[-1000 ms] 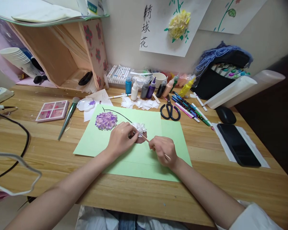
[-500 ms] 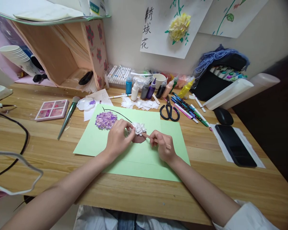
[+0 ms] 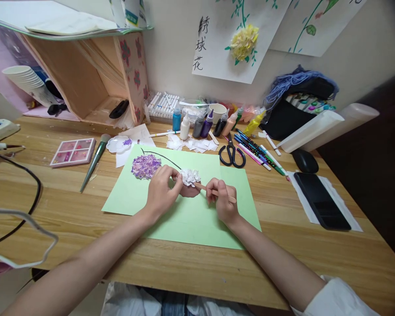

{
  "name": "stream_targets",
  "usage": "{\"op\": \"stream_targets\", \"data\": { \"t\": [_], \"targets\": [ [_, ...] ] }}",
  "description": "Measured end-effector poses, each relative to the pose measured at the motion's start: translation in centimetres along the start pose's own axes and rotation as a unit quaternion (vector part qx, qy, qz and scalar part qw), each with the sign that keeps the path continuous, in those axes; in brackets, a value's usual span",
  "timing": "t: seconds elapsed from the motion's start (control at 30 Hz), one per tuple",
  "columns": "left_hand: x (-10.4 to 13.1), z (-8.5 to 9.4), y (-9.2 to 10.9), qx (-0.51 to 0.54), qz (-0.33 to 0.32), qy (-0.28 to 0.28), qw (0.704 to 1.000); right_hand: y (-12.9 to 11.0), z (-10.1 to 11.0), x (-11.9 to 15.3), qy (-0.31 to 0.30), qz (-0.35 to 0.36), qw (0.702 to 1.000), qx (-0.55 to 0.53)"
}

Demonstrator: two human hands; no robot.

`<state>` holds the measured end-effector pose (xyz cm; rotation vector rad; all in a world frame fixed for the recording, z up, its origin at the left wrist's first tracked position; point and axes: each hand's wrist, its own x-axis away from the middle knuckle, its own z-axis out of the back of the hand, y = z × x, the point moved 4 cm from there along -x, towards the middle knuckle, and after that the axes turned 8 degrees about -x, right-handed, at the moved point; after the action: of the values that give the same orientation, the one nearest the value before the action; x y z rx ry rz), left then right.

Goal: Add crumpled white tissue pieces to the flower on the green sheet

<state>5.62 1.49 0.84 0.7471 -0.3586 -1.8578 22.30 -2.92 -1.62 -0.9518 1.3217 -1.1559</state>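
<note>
White scraps (image 3: pixel 190 177) top the brown disc (image 3: pixel 190 192), its bottom bare; right hand (image 3: pixel 225 202) grips stick (image 3: pixel 201 187), left hand's (image 3: pixel 160 192) hold unclear

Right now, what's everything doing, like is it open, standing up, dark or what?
Wooden stick, gripped in the right hand
White petals, bunched over part of the brown circle
Green paper, lying flat
Scissors, handles spread
Phone, screen dark
Blue bottle, upright
Yellow bottle, tilted
Paper cups, stacked, tilted
</note>
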Motion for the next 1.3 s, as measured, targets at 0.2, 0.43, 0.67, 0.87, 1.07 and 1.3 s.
{"op": "stream_targets", "data": {
  "t": [0.2,0.43,0.67,0.87,1.07,1.3],
  "targets": [
    [0.0,0.0,0.0,-0.004,0.002,-0.003,1.0,0.0,0.1,0.1,-0.007,0.01,1.0,0.001],
    [0.0,-0.1,-0.1,-0.008,0.002,-0.009,1.0,0.0,-0.2,0.0,-0.019,0.007,1.0,-0.001],
    [0.0,-0.2,-0.3,-0.002,0.013,-0.01,1.0,0.2,0.0,-0.2,0.017,-0.024,0.999,-0.016],
    [0.0,-0.2,-0.5,0.011,0.022,-0.015,1.0,0.8,0.1,-0.8,0.057,-0.078,0.993,-0.072],
    [0.0,-0.2,-0.5,0.02,0.021,-0.014,0.999,1.0,0.1,-1.0,0.064,-0.087,0.99,-0.088],
    [-0.1,-0.3,-0.6,0.03,0.03,-0.019,0.999,0.2,0.3,-0.5,0.055,-0.046,0.994,-0.078]
  ]
}}
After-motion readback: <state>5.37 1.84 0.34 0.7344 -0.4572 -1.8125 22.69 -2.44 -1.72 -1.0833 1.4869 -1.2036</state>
